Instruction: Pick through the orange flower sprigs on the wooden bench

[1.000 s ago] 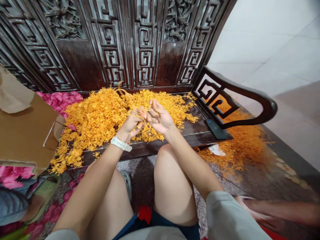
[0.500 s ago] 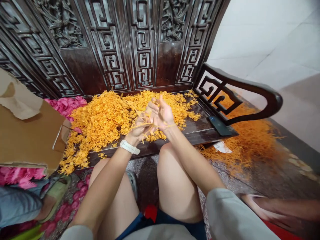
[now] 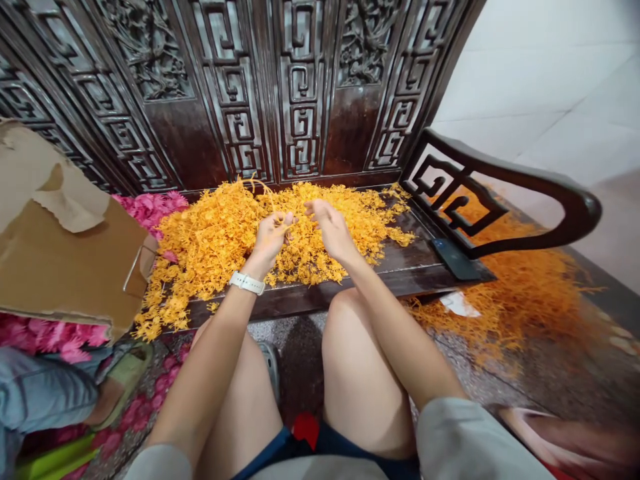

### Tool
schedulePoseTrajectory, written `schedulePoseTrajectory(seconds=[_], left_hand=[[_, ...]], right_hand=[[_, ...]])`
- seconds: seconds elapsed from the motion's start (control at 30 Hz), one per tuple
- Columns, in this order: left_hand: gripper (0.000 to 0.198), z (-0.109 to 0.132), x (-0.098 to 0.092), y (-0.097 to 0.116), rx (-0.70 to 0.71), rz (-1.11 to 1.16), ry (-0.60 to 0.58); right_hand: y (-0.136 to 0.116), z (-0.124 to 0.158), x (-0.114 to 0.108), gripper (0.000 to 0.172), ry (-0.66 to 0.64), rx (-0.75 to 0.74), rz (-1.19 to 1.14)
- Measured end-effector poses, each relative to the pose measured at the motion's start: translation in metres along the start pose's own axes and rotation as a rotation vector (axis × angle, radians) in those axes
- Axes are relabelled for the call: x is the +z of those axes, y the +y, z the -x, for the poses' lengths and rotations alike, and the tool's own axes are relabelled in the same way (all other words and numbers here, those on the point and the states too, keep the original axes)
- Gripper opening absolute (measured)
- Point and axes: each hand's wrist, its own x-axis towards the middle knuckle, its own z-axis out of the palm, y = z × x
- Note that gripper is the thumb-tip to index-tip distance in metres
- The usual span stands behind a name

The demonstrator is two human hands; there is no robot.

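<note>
My left hand [image 3: 271, 237], with a pale watch [image 3: 247, 283] on its wrist, is closed in a pinch on a thin yellow plastic flower stem [image 3: 265, 189]. The stem arcs up and back over the heap. My right hand [image 3: 331, 230] is a little to the right, apart from the left, its fingers loosely bent and nothing plainly in them. Beneath both hands lies a heap of yellow plastic flower pieces [image 3: 210, 233], spread over the seat of a dark wooden bench [image 3: 400, 267].
A cardboard box [image 3: 75, 267] stands at left, with pink plastic flowers [image 3: 165, 203] beside it. At right are the bench's armrest [image 3: 530, 180], a dark phone-like slab [image 3: 455, 259] and orange stems [image 3: 525, 300] on the floor. Another person's leg [image 3: 45, 393] shows at lower left.
My hands have moved apart, the left going up and left with the stem. The view has shifted slightly left.
</note>
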Motion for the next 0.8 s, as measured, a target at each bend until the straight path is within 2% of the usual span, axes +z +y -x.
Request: schedulePoseTrajectory(seconds=[0.1,0.17,0.3,0.37,0.43,0.53,0.6,0.7,0.73,0.8], left_hand=[[0.024,-0.002,0.001,-0.014,0.070,-0.028,-0.046],[0.023,-0.002,0.001,-0.016,0.103,-0.036,-0.102],[0.016,0.004,0.000,-0.008,0.197,-0.195,-0.195],[0.014,0.011,0.003,-0.004,0.289,-0.298,-0.197],[0.023,0.021,0.009,-0.004,0.345,-0.347,-0.161],[0.024,0.035,0.015,-0.004,0.343,-0.373,-0.143],[0.016,0.040,0.014,-0.003,0.326,-0.462,-0.222],[0.005,0.041,0.005,-0.003,0.290,-0.635,-0.404],[0.003,0.039,0.003,-0.004,0.271,-0.678,-0.428],[0.004,0.036,0.000,-0.007,0.267,-0.747,-0.391]], right_hand=[[-0.005,0.004,0.003,0.036,-0.236,-0.046,0.192],[-0.009,0.006,0.003,0.034,-0.298,-0.034,0.191],[-0.018,0.014,0.003,0.035,-0.225,0.062,0.032],[-0.023,0.021,0.003,0.036,-0.164,0.132,-0.002],[-0.028,0.029,0.005,0.035,-0.103,0.159,0.018],[-0.037,0.039,0.004,0.034,-0.024,0.152,0.087],[-0.045,0.045,0.001,0.037,0.022,0.161,0.130],[-0.059,0.056,-0.003,0.040,0.053,0.157,0.233],[-0.062,0.058,-0.002,0.040,0.050,0.155,0.276],[-0.066,0.061,0.004,0.042,0.062,0.166,0.329]])
